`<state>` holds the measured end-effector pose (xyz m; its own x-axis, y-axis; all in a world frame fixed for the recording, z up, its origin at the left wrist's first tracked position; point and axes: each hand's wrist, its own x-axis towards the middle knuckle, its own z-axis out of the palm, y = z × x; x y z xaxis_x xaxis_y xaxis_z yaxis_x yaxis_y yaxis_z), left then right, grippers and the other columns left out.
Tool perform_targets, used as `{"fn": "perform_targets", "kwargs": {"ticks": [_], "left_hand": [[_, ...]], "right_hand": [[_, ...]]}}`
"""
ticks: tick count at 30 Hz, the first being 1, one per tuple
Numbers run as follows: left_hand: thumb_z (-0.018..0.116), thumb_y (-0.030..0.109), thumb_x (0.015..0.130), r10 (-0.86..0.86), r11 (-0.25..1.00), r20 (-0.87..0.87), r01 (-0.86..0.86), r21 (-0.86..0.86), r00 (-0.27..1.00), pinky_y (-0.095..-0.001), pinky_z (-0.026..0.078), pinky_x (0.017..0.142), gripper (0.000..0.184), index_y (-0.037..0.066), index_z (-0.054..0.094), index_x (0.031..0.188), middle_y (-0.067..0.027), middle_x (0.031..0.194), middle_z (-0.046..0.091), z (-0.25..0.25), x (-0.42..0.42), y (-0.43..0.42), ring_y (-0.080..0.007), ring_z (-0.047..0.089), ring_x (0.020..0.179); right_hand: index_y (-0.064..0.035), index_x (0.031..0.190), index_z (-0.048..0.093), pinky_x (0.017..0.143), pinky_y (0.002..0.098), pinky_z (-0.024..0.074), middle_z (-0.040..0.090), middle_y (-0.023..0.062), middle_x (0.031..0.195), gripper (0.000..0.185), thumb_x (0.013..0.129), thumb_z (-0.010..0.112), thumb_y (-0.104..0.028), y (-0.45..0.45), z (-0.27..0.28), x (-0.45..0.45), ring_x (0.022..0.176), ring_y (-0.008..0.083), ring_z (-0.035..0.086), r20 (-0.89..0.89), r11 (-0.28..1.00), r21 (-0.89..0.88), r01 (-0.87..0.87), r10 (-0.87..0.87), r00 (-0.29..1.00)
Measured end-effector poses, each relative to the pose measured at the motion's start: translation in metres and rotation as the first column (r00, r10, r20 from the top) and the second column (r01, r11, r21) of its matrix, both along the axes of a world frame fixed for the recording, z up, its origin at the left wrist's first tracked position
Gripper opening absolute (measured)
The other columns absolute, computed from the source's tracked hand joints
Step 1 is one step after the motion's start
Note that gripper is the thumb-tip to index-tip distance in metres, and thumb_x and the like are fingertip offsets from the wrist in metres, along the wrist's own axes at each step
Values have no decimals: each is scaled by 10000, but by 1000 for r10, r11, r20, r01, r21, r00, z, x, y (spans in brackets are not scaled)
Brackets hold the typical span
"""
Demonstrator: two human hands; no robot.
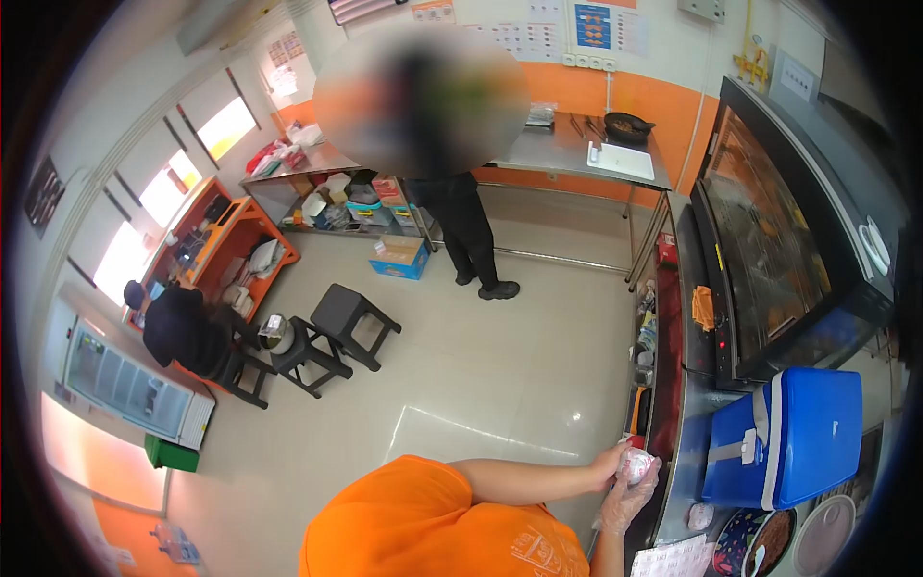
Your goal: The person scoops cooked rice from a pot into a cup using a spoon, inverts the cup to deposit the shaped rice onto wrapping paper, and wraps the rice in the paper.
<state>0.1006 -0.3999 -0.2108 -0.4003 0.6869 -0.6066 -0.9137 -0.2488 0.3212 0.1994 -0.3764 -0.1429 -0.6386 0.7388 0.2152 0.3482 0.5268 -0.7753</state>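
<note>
A white-and-red wrapped bundle point(636, 465) sits between both hands, just at the near edge of the desk point(685, 486). The left hand point(608, 465) has its grip closed on one side of the bundle; the right hand point(630, 502), in a clear glove, has its grip clamped on the other.

Past that edge, room is tight: a blue cooler box point(817, 442) fills much of the desk, with a second wrapped bundle point(700, 516) near its foot. A patterned tub point(728, 540) of brown filling stands beside a round lid point(825, 535) and a printed sheet point(673, 558).

On the other side — away from the desk — the pale floor point(519, 365) spreads wide, reaching two dark stools point(352, 317) and a standing person point(460, 221) well apart from the hands.
</note>
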Motion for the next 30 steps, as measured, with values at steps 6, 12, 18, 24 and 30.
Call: {"fn": "perform_targets", "kwargs": {"ticks": [6,12,18,24,30], "left_hand": [[495,379,1090,-39,999,40,38,39,998,-410,564,944,404,38,675,1209,-99,1102,721,-4,8,9,-226,700,1001],[468,440,1087,-105,989,-114,91,-115,988,-395,536,978,445,75,703,1187,-79,1102,728,14,-1,14,-202,678,1034],[302,693,1062,-13,982,-27,18,187,1000,-467,419,1160,806,-2,567,1371,-140,1338,663,34,-49,-15,-274,609,1282],[276,761,1025,14,966,38,-24,257,999,-498,412,1167,886,6,574,1381,-155,1368,647,72,-103,-52,-316,595,1307],[361,791,991,77,979,39,-83,187,996,-474,480,1095,819,70,615,1287,-101,1270,672,50,-147,-88,-279,635,1228]], "right_hand": [[51,1566,367,1177,501,358,441,306,1538,724,1001,669,-285,4,13,4,1407,451,453,13,996,-87,23,-22,1000],[34,1554,401,1159,425,411,524,236,1495,733,956,754,-201,14,-5,-5,1384,326,521,-192,938,-346,-15,-55,980],[11,1482,501,991,302,525,649,86,1288,610,938,764,-79,52,-11,-42,1154,154,626,-401,582,-775,-245,-153,903],[23,1549,414,991,315,534,595,107,1376,726,928,777,-75,23,22,-93,1199,185,623,-380,456,-839,-298,-99,920],[20,1583,374,1044,349,517,578,131,1407,820,872,780,-31,-2,29,-142,1249,215,603,-326,455,-833,-316,59,944]]}}
